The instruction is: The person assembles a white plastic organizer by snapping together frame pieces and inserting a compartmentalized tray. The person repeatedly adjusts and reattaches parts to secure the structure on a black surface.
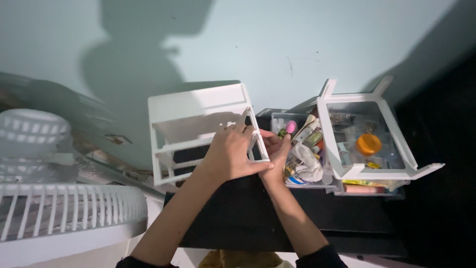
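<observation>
Head view: two hands, left hand (229, 151) and right hand (275, 155), fingers gripping one white rack (198, 106) beside one drawer organizer (373, 171).

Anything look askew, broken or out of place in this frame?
Yes. The white frame under the left hand stands empty, while a clear drawer crammed with small tubes sits loose on the black top by the right hand. No visible damage or spills.

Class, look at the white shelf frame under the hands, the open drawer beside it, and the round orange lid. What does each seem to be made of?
Shelf frame: probably moulded plastic, matt white, with thin flat rails and sharp corners.
Open drawer: seemingly clear plastic, since its contents show through the wall.
Orange lid: likely smooth plastic, with even colour and a soft sheen.
</observation>
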